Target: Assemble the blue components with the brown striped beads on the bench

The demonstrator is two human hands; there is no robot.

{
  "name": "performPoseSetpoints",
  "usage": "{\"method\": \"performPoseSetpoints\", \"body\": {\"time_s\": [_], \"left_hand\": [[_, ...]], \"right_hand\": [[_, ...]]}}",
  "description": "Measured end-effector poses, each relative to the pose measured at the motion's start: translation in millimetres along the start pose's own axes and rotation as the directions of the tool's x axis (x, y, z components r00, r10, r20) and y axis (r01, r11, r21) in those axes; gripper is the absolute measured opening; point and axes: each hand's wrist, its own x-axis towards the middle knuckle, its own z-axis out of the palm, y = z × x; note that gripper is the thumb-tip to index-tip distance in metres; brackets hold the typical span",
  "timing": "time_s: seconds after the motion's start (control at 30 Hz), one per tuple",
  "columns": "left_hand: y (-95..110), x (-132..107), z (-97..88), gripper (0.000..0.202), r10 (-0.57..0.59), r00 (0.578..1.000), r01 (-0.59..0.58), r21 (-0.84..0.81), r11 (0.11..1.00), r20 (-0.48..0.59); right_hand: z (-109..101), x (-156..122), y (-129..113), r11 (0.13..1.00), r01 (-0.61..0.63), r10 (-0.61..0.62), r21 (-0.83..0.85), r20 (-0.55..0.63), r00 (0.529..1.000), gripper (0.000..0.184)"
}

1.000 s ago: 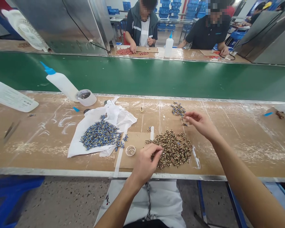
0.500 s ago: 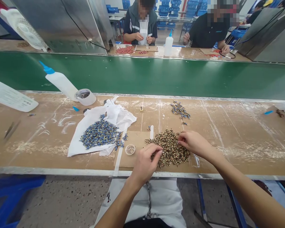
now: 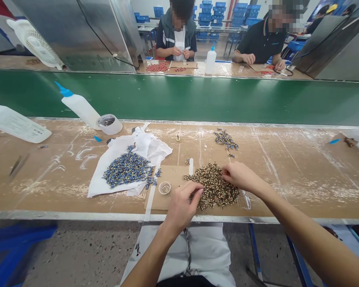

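Note:
A heap of small brown and cream pieces [image 3: 217, 187] lies in front of me on the cardboard-covered bench. At its left side is my left hand [image 3: 187, 199], thumb and forefinger brought together in a pinch; whatever sits between them is too small to name. My right hand [image 3: 237, 175] reaches into the heap's upper right edge with its fingertips closed together, and their tips are partly hidden. Left of my left hand stands a small clear round dish [image 3: 164, 187] with a little liquid in it. Farther left, a pile of small blue and yellow pieces [image 3: 127, 169] rests on a white cloth [image 3: 97, 179].
A smaller group of blue and brown pieces [image 3: 225, 139] lies beyond the heap. At the left are a blue-tipped white bottle [image 3: 80, 109], a tape roll [image 3: 109, 124], a lying white bottle [image 3: 18, 123] and tweezers [image 3: 16, 165]. Two people work across the green strip [image 3: 179, 97].
My right hand has shifted slightly left and up along the heap's edge. My left hand keeps its pinch almost in place. The co-worker at right has lowered a hand to the bench.

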Motion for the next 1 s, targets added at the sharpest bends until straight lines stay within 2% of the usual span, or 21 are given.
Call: {"method": "performPoseSetpoints", "body": {"time_s": [0.23, 0.5, 0.63, 0.77, 0.9, 0.97, 1.0], "left_hand": [[3, -1, -1.4, 0.015, 0.003, 1.0, -0.003, -0.012, 1.0, -0.005], [9, -6, -4.2, 0.017, 0.015, 0.999, -0.015, -0.011, 1.0, 0.029], [13, -13, -8.9, 0.018, 0.02, 0.999, -0.02, -0.007, 1.0, 0.025], [18, -22, -19.9, 0.017, 0.023, 1.0, -0.023, -0.012, 1.0, 0.011], [20, -25, -30.2, 0.016, 0.024, 1.0, -0.023, -0.008, 1.0, 0.01], [18, -23, -31.0, 0.016, 0.022, 0.999, -0.022, 0.002, 1.0, 0.023], [17, -21, -30.0, 0.016, 0.023, 0.999, -0.023, 0.007, 1.0, 0.035]], "right_hand": [[1, -10, 8, 0.999, 0.023, -0.023, 0.025, -0.006, 1.0, 0.018], [8, -19, -18, 0.998, -0.015, 0.012, -0.059, -0.055, 0.998, 0.021], [14, -17, -25, 1.0, -0.005, 0.003, -0.016, -0.07, 0.998, 0.02], [11, -17, -17, 0.99, 0.034, -0.025, 0.136, -0.07, 0.997, 0.018], [4, -23, 1, 0.932, 0.102, -0.085, 0.348, -0.064, 0.994, 0.018], [4, -26, 10, 0.833, 0.131, -0.091, 0.538, -0.101, 0.991, 0.026], [5, -28, 14, 0.743, 0.141, -0.076, 0.654, -0.126, 0.989, 0.029]]}}
